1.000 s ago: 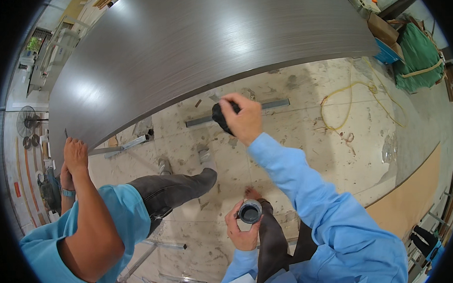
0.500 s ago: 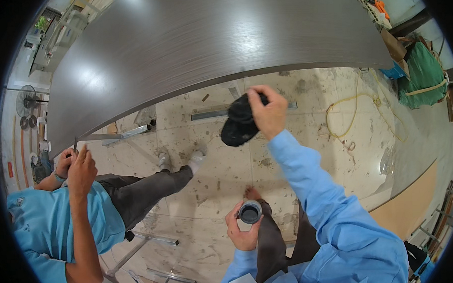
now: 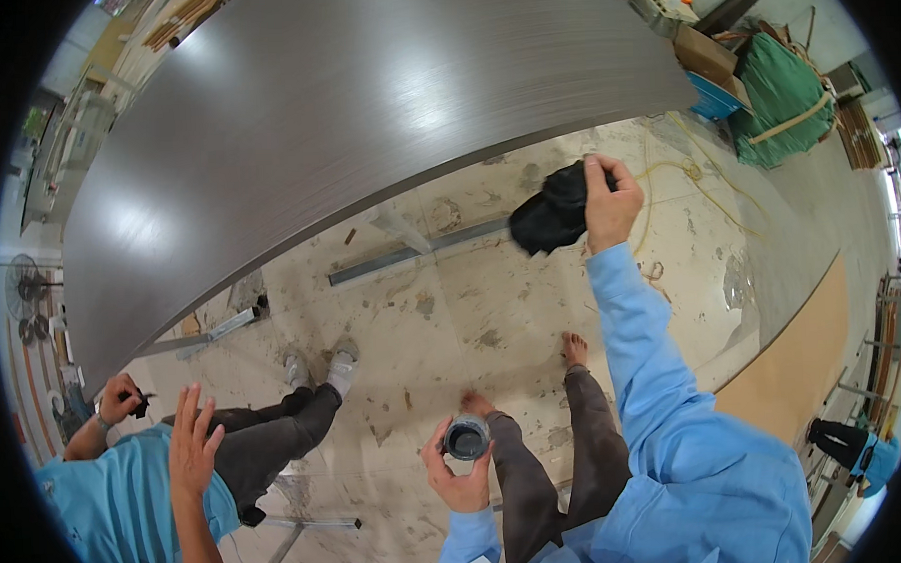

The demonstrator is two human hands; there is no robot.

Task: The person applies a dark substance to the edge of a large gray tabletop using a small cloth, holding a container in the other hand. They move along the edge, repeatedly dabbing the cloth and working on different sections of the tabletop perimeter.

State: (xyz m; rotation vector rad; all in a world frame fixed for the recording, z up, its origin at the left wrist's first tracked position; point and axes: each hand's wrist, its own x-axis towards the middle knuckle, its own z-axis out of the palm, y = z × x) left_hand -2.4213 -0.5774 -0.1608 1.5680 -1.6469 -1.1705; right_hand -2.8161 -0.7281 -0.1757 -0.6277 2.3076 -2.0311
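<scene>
Between the thumb and fingers of my right hand (image 3: pixel 612 204) hangs a crumpled black cloth (image 3: pixel 549 211), held off the near edge of a large dark panel (image 3: pixel 365 96). The panel's brushed grey-brown face is glossy with reflected light. Lower down, close to my legs, my left hand (image 3: pixel 459 480) is wrapped round a small round cup (image 3: pixel 468 437) with dark grey contents. The cup is upright, its open mouth facing up. Neither the cloth nor the cup touches the panel.
At left stands a co-worker in a turquoise shirt (image 3: pixel 131 501), one hand open, a small black thing in the other. Metal supports (image 3: pixel 420 251) stand under the panel. A yellow hose (image 3: pixel 693 172), a green bundle (image 3: pixel 784 101) and a tan board (image 3: pixel 790 329) lie at right.
My right hand has moved right with the black cloth, and my left hand slightly left with the cup. The view has shifted. The co-worker's hands have come apart.
</scene>
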